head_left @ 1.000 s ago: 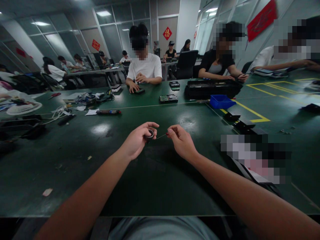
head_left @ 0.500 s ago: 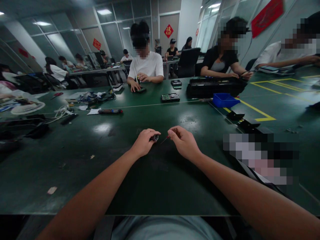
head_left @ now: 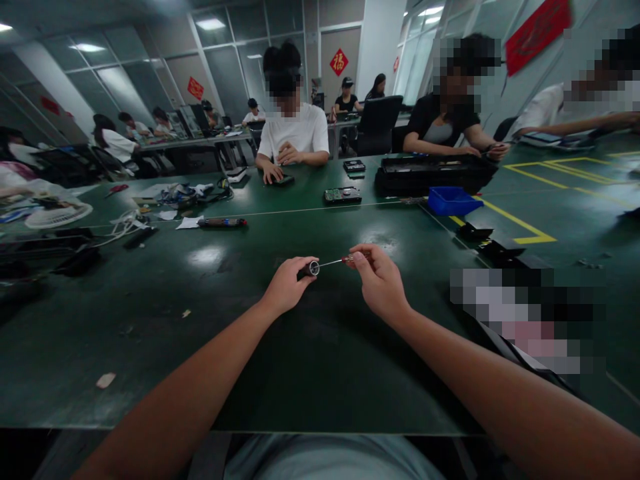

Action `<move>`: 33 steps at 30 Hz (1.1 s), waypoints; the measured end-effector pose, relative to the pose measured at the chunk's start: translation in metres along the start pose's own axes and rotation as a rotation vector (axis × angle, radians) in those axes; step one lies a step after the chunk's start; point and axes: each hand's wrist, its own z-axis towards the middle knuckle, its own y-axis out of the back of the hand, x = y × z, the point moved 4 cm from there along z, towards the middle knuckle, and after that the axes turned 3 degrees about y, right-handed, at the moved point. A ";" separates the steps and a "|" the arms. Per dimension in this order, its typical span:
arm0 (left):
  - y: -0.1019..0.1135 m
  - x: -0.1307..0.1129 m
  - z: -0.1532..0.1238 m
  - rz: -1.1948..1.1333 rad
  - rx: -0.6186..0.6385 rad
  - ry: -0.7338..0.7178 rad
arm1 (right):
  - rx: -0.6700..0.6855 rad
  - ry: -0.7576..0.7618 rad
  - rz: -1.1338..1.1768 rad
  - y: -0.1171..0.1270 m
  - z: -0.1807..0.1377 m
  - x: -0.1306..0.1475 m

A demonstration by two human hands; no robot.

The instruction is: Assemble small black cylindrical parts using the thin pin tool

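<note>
On your left, a pale cable (head_left: 120,227) lies on the green table (head_left: 165,373). Your left hand (head_left: 286,287) pinches a small dark cylinder (head_left: 313,269) over the table, its round end turned rightward. The tip of the red-handled screwdriver (head_left: 346,260) meets that end; you cannot tell how deep. Your right hand (head_left: 383,285) grips its handle between thumb and fingers. Farther right sits a blue tray (head_left: 453,201).

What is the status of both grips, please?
Left grip: closed on dark cylindrical part. Right grip: holding red-handled screwdriver, tip at part's round end. No obstruction seen between.
</note>
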 end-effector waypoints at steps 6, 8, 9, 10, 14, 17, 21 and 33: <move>0.001 -0.006 -0.001 -0.006 0.012 -0.012 | 0.024 -0.013 -0.035 -0.002 0.002 -0.005; 0.001 -0.007 -0.001 -0.003 0.015 -0.018 | 0.004 -0.011 -0.040 -0.001 0.002 -0.007; 0.001 -0.007 -0.001 -0.001 0.015 -0.021 | -0.001 -0.013 -0.041 -0.001 0.002 -0.007; 0.001 -0.007 -0.001 0.003 0.014 -0.024 | -0.003 -0.015 -0.040 -0.001 0.003 -0.007; 0.002 -0.005 -0.001 0.035 -0.010 -0.031 | 0.013 -0.037 -0.118 0.001 0.005 -0.001; 0.002 -0.003 -0.002 0.069 -0.027 -0.042 | 0.033 -0.062 -0.318 0.004 0.007 0.006; 0.002 -0.002 -0.002 0.111 -0.007 -0.069 | 0.055 0.016 -0.408 0.004 0.007 0.013; 0.005 -0.001 -0.001 0.155 0.005 -0.052 | 0.172 0.057 -0.260 -0.003 0.005 0.011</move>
